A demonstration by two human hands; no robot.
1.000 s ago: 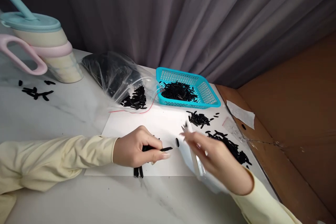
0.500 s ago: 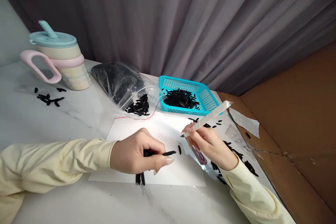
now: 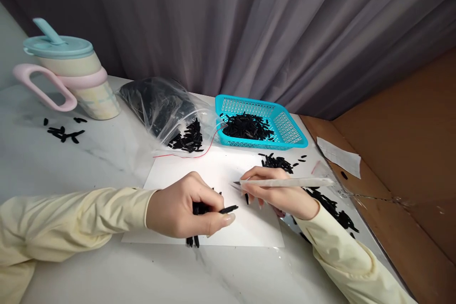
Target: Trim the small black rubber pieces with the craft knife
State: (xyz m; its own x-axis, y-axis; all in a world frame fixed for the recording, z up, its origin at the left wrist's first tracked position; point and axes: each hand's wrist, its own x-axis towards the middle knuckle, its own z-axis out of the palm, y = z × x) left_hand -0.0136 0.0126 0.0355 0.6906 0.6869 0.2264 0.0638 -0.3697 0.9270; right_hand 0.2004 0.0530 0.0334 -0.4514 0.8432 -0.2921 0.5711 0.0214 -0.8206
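At lower centre the left hand (image 3: 181,209) is curled nearly closed around a small bunch of black slivers (image 3: 199,209), one pinched out between thumb and forefinger. Just right of it the right hand (image 3: 281,194) grips a slim white tool (image 3: 285,182) lying almost level, its tip pointing left; what the tip is made of is hard to tell. Both rest on a white sheet (image 3: 213,175) spread over a pale marbled tabletop (image 3: 89,161). Further up sit a clear plastic bag (image 3: 160,104) spilling black pieces and a turquoise basket (image 3: 285,128) holding more. A lidded cup (image 3: 71,76) stands upper left. Grey curtains (image 3: 249,23) hang behind; brown cardboard (image 3: 402,142) fills the right.
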